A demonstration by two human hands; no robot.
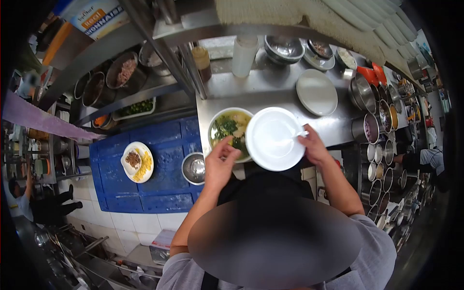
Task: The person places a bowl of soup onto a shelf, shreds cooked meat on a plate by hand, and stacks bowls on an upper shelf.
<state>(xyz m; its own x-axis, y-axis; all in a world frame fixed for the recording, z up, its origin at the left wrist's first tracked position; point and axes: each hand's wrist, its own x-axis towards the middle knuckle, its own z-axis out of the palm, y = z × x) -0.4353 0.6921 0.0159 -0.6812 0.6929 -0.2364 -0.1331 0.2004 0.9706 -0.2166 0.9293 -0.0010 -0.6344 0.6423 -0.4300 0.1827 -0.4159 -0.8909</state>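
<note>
My right hand (314, 145) grips the rim of an empty-looking white bowl (274, 137), which is held near the counter's front edge. A small white piece shows at the fingers; I cannot make out what it is. My left hand (222, 161) has loosely bent fingers, somewhat apart, over the near rim of a bowl of soup (227, 126) with leafy greens and pale chunks. The white bowl overlaps the soup bowl's right side in the view. Left of my left hand, a steel bowl (194, 168) sits at the blue surface's edge.
A white plate with yellow and brown food (137, 162) lies on the blue surface (166, 140). Behind are a white plate (316, 92), a squeeze bottle (244, 56) and stacked steel bowls (284, 48). Several containers stand at right. Metal shelving (159, 87) rises at left. Other people are farther away.
</note>
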